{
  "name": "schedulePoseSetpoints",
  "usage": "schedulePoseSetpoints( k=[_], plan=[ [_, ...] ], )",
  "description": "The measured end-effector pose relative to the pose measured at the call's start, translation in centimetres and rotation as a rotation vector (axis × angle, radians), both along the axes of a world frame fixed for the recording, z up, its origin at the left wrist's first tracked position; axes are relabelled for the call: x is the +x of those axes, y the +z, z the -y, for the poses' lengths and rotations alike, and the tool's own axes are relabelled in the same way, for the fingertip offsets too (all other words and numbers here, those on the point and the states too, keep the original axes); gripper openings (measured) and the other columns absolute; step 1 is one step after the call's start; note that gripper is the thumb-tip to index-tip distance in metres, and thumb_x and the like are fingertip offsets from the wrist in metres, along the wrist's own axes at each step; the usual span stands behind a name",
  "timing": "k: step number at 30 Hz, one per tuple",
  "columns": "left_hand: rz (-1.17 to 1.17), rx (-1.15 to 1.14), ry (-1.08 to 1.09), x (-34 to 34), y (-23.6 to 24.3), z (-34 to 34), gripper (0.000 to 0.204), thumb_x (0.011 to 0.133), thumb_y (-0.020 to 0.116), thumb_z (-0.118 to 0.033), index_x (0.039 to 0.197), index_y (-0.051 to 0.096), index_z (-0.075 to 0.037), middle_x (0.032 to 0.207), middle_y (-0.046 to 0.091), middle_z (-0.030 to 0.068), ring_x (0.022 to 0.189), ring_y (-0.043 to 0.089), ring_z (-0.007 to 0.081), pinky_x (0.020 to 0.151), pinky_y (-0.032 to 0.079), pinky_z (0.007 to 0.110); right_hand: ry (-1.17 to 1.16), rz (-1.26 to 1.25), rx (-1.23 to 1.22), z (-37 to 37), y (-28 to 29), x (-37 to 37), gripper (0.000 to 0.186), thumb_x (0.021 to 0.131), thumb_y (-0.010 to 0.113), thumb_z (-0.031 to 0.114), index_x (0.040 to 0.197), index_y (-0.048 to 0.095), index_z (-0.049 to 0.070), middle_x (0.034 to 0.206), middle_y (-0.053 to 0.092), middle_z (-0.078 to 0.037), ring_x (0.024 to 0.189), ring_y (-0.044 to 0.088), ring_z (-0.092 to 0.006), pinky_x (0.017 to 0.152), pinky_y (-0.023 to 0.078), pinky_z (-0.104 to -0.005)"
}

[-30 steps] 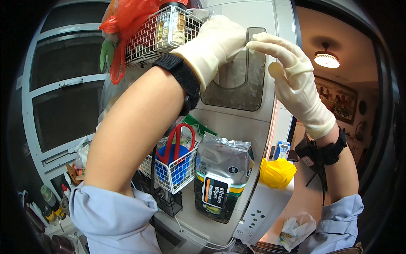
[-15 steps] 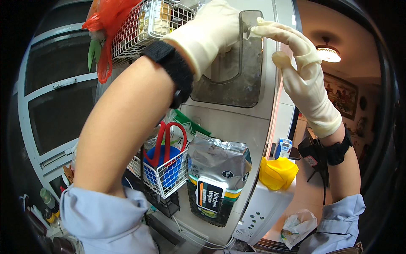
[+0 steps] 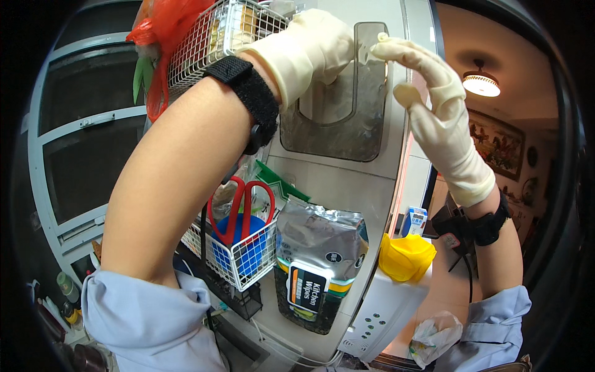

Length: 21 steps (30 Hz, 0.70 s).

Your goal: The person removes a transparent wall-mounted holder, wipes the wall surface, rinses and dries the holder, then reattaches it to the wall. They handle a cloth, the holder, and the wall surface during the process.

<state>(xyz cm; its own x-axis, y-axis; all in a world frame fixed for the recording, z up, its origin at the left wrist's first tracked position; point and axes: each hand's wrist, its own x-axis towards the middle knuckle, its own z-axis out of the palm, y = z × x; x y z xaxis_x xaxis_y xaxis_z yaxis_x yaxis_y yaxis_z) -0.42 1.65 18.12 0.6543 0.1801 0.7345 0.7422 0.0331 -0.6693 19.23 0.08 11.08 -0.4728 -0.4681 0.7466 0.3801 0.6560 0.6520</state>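
Note:
My left hand (image 3: pixel 313 46), in a cream rubber glove, reaches over the upper left of a smoky grey see-through panel (image 3: pixel 372 133) with a rounded cut-out. Its fingers curl down and are mostly hidden behind the hand, so what they touch cannot be made out. My right hand (image 3: pixel 440 105), gloved alike, is raised at the panel's right edge. Its thumb stands apart from the bent, outstretched fingers, and nothing shows between them. The fingertips overlap the panel's upper right edge; whether they touch it is unclear.
White wire baskets stand at the upper left (image 3: pixel 201 46) and below my left forearm (image 3: pixel 251 260), the lower one holding red-handled scissors (image 3: pixel 245 214). A pack of kitchen wipes (image 3: pixel 322 248) leans nearby. A yellow cloth-like item (image 3: pixel 406 255) sits on a white appliance (image 3: pixel 375 316).
The whole view has shifted slightly, so the panel and baskets appear a little lower. Both hands keep nearly the same place at the panel; my right fingers look slightly more bent.

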Motion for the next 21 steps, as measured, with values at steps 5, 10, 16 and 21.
schedulePoseSetpoints(
  k=[5, 10, 16, 21],
  plan=[
    [0.003, -0.087, 0.103, 0.5, 0.1, 1.0, 0.026, 0.065, 0.080, -0.025, 0.087, 0.076, -0.012, 0.083, 0.072, 0.0104, 0.078, 0.071, 0.0285, 0.069, 0.058, 0.037, -0.053, -0.023, -0.051, -0.1, -0.1, 0.1, 0.060, 0.068, 0.040, -0.016, 0.122, 0.062, 0.000, 0.124, 0.064, -0.015, 0.123, 0.056, -0.0277, 0.110, 0.038, -0.0375],
    [0.027, -0.221, 0.092, 0.8, -0.1, 2.6, 0.029, 0.067, 0.081, -0.027, 0.091, 0.076, -0.011, 0.084, 0.073, 0.0112, 0.078, 0.072, 0.0275, 0.068, 0.058, 0.036, 0.056, -0.014, -0.067, 0.3, 0.0, -0.4, 0.050, 0.067, 0.043, -0.010, 0.110, 0.066, 0.001, 0.112, 0.068, -0.015, 0.112, 0.060, -0.0306, 0.102, 0.045, -0.0368],
    [-0.095, -0.031, 0.011, -0.1, -1.5, -0.7, 0.022, 0.069, 0.077, -0.034, 0.083, 0.074, -0.017, 0.077, 0.071, 0.0075, 0.074, 0.070, 0.0257, 0.066, 0.056, 0.038, -0.073, 0.000, -0.045, 0.4, -0.1, 0.0, 0.055, 0.071, 0.043, -0.014, 0.122, 0.060, -0.002, 0.124, 0.064, -0.015, 0.122, 0.056, -0.0251, 0.109, 0.039, -0.0375],
    [-0.054, -0.113, 0.075, -0.2, -1.7, -1.0, 0.021, 0.069, 0.076, -0.033, 0.084, 0.074, -0.017, 0.077, 0.071, 0.0075, 0.073, 0.070, 0.0258, 0.066, 0.056, 0.039, -0.033, -0.098, -0.073, 0.3, -0.1, -0.7, 0.045, 0.071, 0.047, -0.009, 0.112, 0.066, 0.000, 0.113, 0.067, -0.013, 0.111, 0.060, -0.0276, 0.102, 0.043, -0.0359]
  ],
)
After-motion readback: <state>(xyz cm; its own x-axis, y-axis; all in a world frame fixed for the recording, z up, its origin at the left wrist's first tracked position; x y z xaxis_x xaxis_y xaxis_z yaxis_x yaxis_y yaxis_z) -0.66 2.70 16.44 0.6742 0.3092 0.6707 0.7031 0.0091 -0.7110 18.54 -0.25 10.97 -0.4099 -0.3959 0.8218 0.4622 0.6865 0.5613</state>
